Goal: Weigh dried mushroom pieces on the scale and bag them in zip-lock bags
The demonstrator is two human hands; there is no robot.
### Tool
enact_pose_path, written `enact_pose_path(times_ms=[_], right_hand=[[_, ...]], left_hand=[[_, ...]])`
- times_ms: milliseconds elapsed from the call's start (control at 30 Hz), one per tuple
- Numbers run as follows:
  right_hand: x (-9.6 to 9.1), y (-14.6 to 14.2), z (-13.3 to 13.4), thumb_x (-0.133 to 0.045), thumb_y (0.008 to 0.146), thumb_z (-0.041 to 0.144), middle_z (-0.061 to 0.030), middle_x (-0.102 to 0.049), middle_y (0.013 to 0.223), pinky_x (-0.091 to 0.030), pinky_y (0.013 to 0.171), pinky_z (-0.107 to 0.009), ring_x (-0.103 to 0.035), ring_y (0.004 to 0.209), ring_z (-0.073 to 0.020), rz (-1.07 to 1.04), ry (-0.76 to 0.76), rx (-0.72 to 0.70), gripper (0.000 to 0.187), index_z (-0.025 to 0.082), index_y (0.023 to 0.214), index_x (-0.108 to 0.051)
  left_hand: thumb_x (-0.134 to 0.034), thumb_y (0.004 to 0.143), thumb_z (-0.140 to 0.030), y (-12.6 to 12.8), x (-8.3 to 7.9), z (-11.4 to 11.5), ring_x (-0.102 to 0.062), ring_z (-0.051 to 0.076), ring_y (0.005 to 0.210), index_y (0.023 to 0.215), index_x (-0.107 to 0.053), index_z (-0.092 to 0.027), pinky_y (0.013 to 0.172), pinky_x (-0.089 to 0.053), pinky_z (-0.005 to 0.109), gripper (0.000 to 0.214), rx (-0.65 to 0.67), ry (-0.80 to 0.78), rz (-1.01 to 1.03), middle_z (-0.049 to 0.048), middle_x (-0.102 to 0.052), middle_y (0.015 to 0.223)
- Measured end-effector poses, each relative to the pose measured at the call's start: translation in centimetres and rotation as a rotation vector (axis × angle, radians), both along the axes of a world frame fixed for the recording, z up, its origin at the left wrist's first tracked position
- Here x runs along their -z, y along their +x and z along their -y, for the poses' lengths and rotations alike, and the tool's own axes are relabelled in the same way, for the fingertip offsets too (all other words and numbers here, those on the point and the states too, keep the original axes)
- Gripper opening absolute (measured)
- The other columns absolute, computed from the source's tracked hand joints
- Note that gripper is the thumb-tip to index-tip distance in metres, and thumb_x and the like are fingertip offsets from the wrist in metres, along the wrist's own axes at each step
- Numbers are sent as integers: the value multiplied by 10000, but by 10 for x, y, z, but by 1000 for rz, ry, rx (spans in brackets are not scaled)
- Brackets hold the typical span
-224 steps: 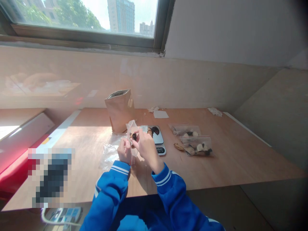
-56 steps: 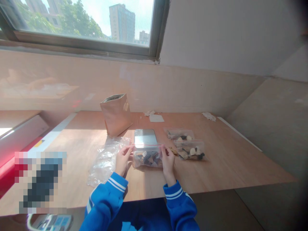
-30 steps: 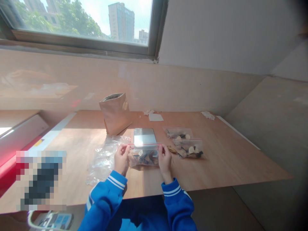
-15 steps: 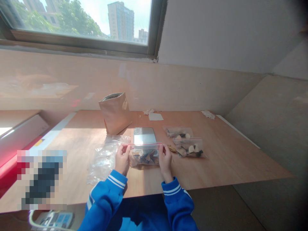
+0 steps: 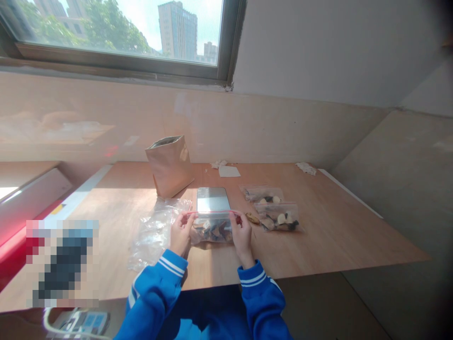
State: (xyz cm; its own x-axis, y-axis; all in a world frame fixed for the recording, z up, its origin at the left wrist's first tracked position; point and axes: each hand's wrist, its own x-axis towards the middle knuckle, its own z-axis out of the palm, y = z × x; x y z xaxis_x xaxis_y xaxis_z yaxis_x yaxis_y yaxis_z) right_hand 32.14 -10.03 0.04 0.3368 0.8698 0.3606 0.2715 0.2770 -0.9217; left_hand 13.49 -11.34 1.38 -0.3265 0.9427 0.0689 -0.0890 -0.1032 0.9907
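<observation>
A clear zip bag [image 5: 212, 231] filled with dark and pale dried pieces is held upright in front of me, its red-edged top stretched sideways. My left hand [image 5: 181, 232] pinches its upper left corner, and my right hand [image 5: 242, 232] grips the upper right one. Just behind it lies a flat silver scale [image 5: 213, 199], partly covered by the bag's top. To the right rest two more filled zip bags, the nearer bag [image 5: 279, 218] and the farther bag [image 5: 264, 193]. One loose brown dried piece [image 5: 252, 217] lies between them and my right hand.
Crumpled clear plastic bags [image 5: 152, 236] lie left of my hands. An open brown paper bag [image 5: 170, 165] stands at the back left. A white card [image 5: 229, 171] and crumpled tissue [image 5: 306, 168] are near the wall. A pixelated dark object [image 5: 65, 262] occupies the table's left side.
My right hand has shifted slightly left along the bag's top edge, toward my left hand. The other things on the table have stayed in place.
</observation>
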Motion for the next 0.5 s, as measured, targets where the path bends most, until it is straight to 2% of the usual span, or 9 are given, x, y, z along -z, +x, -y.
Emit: enact_pose_path(times_ms=[233, 500], right_hand=[[1, 2, -1, -576, 867, 524, -66, -689, 791, -476, 662, -295, -580, 679, -175, 47, 3, 1, 384, 158, 877, -693], [8, 6, -4, -591, 859, 520, -74, -697, 812, -487, 678, -303, -605, 716, -188, 3, 15, -2, 377, 157, 866, -691]], left_hand=[[-665, 797, -486, -3, 3, 0, -662, 208, 922, 946, -661, -157, 850, -501, 328, 361, -41, -1, -57, 89, -731, 950], [-705, 751, -470, -1, 2, -1, -665, 198, 873, 911, -680, -137, 768, -508, 284, 371, -4, -32, 16, 93, -724, 917]])
